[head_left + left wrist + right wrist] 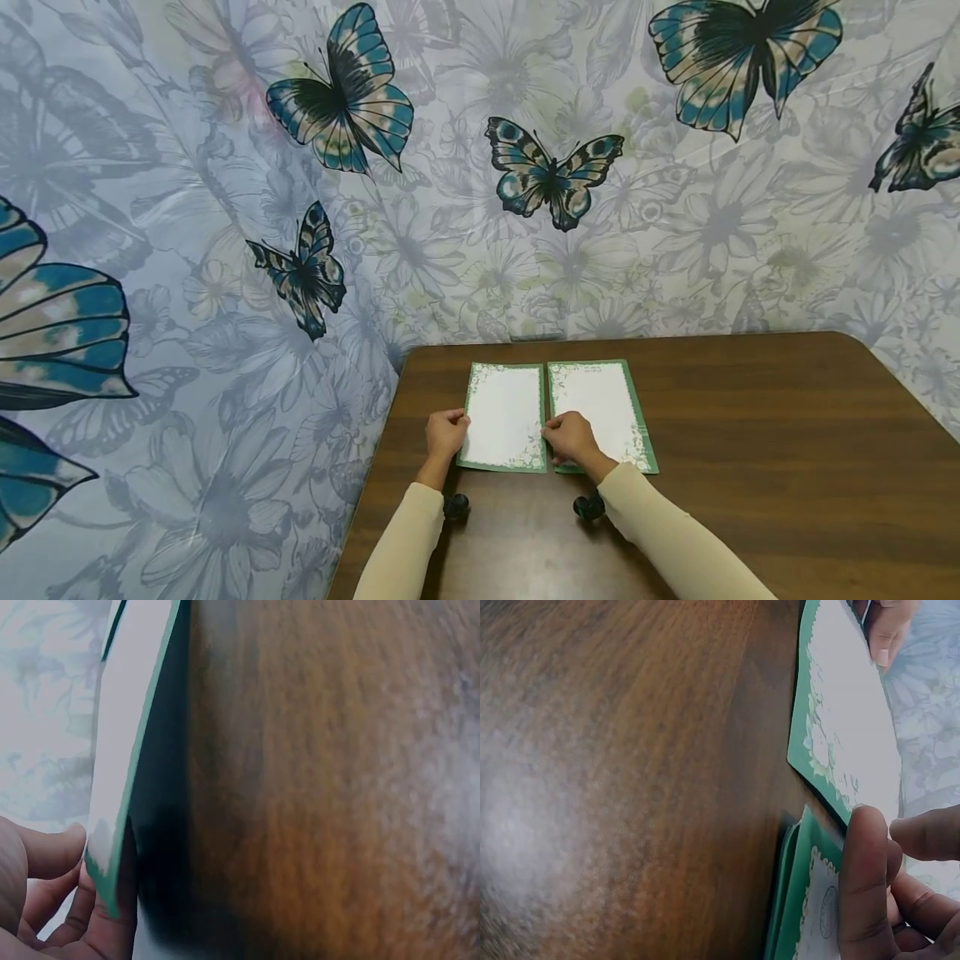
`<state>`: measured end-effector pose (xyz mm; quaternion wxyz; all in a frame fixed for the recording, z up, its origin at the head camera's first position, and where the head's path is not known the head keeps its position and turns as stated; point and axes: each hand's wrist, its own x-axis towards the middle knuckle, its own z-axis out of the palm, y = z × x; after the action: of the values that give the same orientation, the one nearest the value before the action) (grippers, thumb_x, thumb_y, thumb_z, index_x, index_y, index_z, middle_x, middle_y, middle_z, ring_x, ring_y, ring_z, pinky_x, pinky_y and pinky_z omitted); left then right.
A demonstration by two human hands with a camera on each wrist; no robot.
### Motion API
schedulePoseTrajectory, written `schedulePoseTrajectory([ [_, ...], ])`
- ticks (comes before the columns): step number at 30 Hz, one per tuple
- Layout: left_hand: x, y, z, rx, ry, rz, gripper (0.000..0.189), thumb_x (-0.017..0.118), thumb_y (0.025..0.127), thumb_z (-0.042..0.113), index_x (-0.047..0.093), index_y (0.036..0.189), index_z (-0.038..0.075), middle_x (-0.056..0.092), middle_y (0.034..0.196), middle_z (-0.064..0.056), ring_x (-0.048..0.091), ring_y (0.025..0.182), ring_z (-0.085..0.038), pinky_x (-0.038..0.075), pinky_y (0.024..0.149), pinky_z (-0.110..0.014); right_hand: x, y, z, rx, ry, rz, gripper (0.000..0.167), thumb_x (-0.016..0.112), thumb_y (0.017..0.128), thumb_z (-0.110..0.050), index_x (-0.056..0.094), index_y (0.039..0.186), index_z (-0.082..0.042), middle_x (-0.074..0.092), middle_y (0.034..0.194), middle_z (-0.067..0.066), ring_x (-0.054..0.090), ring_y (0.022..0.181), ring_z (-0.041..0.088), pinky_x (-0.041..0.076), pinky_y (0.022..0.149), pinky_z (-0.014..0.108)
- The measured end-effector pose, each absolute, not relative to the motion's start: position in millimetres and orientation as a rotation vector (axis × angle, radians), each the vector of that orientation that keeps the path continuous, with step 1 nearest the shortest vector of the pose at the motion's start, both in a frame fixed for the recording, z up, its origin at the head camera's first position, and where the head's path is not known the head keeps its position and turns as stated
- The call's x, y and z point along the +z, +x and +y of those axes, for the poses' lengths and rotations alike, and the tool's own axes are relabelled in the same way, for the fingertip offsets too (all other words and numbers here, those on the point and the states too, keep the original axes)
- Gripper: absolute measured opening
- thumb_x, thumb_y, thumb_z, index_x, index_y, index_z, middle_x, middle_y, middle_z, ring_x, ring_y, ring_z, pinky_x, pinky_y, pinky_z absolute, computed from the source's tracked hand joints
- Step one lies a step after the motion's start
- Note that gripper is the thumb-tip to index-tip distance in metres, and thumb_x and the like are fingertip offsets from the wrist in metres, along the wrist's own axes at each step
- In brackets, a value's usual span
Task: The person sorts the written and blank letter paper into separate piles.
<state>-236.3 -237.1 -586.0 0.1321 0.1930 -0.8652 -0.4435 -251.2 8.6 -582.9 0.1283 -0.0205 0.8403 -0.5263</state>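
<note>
A white sheet of paper (502, 417) with a green floral border is held between both hands, close over the table. My left hand (446, 433) pinches its left edge; in the left wrist view the thumb is on the white face and fingers are behind the green edge (112, 892). My right hand (572, 437) pinches the opposite edge between thumb and finger. Beside it lies a second green-bordered stack of paper (600, 400), partly hidden under my right hand and wrist; its layered green edge (784, 885) shows in the right wrist view.
The brown wooden table (765, 433) extends far to the right of the papers. Behind it and on the left hangs a pale floral cloth (450, 275) printed with butterflies. Dark round devices (455, 506) are worn at both wrists.
</note>
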Motion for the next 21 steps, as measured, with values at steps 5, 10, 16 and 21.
schedulePoseTrajectory([
  [5,-584,-235,-235,-1.206,0.565,-2.492,0.016,0.069,0.088,0.009,0.079,0.096,0.000,0.076,0.092,-0.016,0.069,0.089,-0.035,0.056,0.077,-0.046,-584,-250,9,-1.535,-0.060,2.445,0.024,0.063,0.093,-0.013,0.072,0.108,0.005,0.069,0.113,0.026,0.061,0.045,0.016,0.055,0.045,0.030],
  [10,-577,-231,-232,-1.110,0.619,-2.519,0.021,0.062,0.091,0.015,0.081,0.090,0.006,0.077,0.093,-0.012,0.069,0.090,-0.037,0.055,0.078,-0.048,-582,-249,12,-1.606,-0.022,2.470,0.027,0.060,0.095,-0.018,0.071,0.110,0.001,0.072,0.098,0.019,0.061,0.043,0.019,0.055,0.045,0.032],
  [16,-571,-228,-225,-0.962,0.561,-2.651,0.022,0.060,0.093,0.022,0.081,0.095,0.014,0.077,0.090,-0.005,0.069,0.078,-0.029,0.053,0.060,-0.039,-579,-253,40,-1.713,0.065,2.580,0.028,0.056,0.097,-0.022,0.071,0.107,0.000,0.071,0.082,0.016,0.062,0.044,0.018,0.054,0.044,0.031],
  [21,-570,-227,-219,-0.895,0.528,-2.796,0.036,0.061,0.092,0.027,0.069,0.124,0.011,0.068,0.118,-0.014,0.060,0.103,-0.040,0.051,0.081,-0.051,-578,-261,87,-1.563,0.120,2.732,0.030,0.055,0.096,-0.024,0.072,0.105,-0.001,0.075,0.089,0.015,0.062,0.048,0.015,0.051,0.047,0.028],
])
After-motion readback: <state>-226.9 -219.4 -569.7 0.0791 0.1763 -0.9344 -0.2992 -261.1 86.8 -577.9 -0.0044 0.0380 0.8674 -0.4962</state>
